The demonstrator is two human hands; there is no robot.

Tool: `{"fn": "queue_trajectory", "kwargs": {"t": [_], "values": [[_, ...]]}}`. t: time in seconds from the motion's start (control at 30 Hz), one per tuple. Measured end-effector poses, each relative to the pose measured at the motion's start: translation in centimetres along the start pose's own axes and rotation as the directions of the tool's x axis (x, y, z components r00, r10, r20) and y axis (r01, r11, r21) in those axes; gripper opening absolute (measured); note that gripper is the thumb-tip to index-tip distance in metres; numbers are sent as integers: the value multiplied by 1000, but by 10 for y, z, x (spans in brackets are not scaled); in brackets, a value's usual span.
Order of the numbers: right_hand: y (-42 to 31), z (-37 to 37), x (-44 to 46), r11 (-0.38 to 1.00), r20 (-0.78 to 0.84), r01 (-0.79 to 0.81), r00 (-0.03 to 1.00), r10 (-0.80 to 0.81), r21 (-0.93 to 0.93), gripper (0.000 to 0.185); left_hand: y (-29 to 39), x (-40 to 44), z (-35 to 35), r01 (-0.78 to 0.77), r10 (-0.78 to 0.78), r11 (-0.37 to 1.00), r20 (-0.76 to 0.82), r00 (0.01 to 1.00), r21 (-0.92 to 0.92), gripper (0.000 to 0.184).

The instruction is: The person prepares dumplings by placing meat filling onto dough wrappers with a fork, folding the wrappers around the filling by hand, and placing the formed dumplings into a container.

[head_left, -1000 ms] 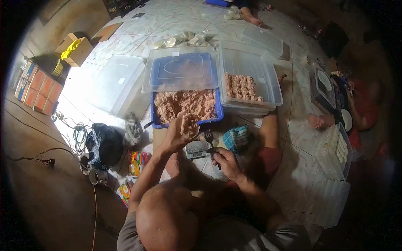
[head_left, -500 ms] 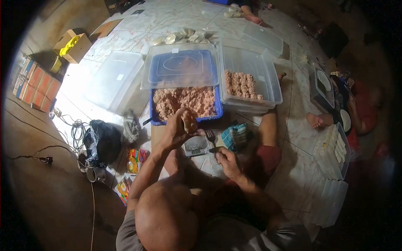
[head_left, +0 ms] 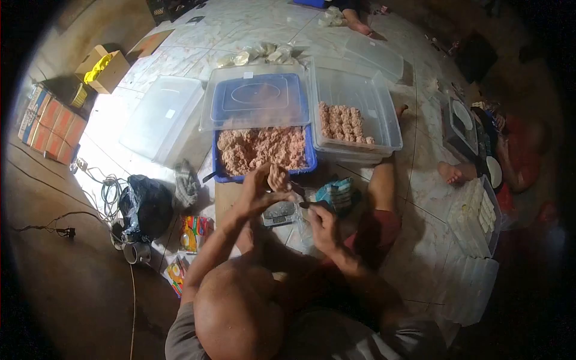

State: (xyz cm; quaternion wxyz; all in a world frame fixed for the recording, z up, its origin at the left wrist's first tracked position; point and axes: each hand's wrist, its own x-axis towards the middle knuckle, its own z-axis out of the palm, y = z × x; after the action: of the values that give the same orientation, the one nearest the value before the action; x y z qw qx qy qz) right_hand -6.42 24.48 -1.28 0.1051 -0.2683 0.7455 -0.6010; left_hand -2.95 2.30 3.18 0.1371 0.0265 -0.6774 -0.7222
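Note:
My left hand (head_left: 258, 192) is raised in front of the blue tub (head_left: 215, 159), its fingers curled around a small lump of pinkish minced mixture (head_left: 278, 179). The lump is partly covered by the fingers. In my right hand (head_left: 326, 228) is a fork (head_left: 304, 204), its head reaching up to the left hand's thumb; the tines are blurred. More of the coarse minced mixture (head_left: 261, 147) fills the tub, whose far part lies under a clear lid (head_left: 210, 111). Below the hands sits a small digital scale (head_left: 278, 216).
Right of the tub, a clear plastic box (head_left: 384, 141) holds rows of shaped minced pieces (head_left: 342, 123). A patterned cloth (head_left: 336, 195) lies near my right hand. A black plastic bag (head_left: 146, 204) and a mug (head_left: 137, 252) stand left. Another person (head_left: 519, 150) sits at far right.
The fork has moved up and left from beside the left hand to meet it. The left hand has turned and lowered slightly, with the lump still in it.

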Motion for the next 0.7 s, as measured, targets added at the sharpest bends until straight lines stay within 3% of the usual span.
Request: {"fn": "queue_trajectory", "kwargs": {"t": [0.03, 0.1, 0.13, 0.2, 0.23, 0.3, 0.33, 0.4, 0.43, 0.5, 0.53, 0.63, 0.67, 0.7], "values": [[7, -11, -9, 987, 105, -154, 983, 148, 51, 16, 11, -4, -11, 85, -88, 996, 114, 990, 30, 45], [14, -12, -18, 990, 54, -70, 996, 64, 124, 16, 28, -9, -6, 7, -10, 997, -38, 999, -79, 46], [12, -9, -21, 990, 56, -70, 996, 64, 123, 16, 28, -8, -5, 6, -10, 997, -39, 999, -80, 46], [4, 4, -22, 978, 106, -115, 990, 98, 176, 14, 28, -2, -5, 82, -105, 978, 108, 989, 193, 46], [7, 12, -19, 997, 86, -67, 994, 64, 33, 9, 8, -1, 0, -114, 55, 936, 183, 982, 334, 52], [6, 22, -10, 957, -9, 164, 985, -171, -238, 9, -8, -2, 15, 219, -237, 962, 102, 966, 164, 56], [3, 19, -3, 953, -10, 156, 986, -164, -260, 9, -2, 0, 15, 216, -234, 962, 100, 967, 166, 56], [-5, -2, 5, 952, 38, 102, 995, -95, -289, 10, 9, -1, 13, 49, -35, 914, -44, 998, 404, 53], [-9, -18, 7, 917, 73, 95, 995, -72, -386, 12, 6, -2, 10, 60, -45, 915, -48, 998, 399, 53], [-54, -29, 8, 991, -30, -99, 995, 97, -92, 13, 2, -4, 2, -26, 49, 984, -127, 991, 177, 59], [-60, -34, 8, 990, -27, -104, 994, 102, -96, 13, 1, -4, -2, -21, 44, 985, -130, 991, 172, 59], [-70, -42, 10, 971, 78, 15, 997, 3, -238, 14, 2, 0, -11, -41, 28, 855, 33, 999, 517, 46], [-73, -40, 12, 955, 112, 72, 993, -41, -287, 14, -1, 1, -8, -157, 147, 796, 64, 987, 585, 33], [-76, -37, 15, 934, 148, 130, 985, -84, -333, 13, -13, 2, -10, -164, 154, 796, 67, 986, 583, 33]]}}
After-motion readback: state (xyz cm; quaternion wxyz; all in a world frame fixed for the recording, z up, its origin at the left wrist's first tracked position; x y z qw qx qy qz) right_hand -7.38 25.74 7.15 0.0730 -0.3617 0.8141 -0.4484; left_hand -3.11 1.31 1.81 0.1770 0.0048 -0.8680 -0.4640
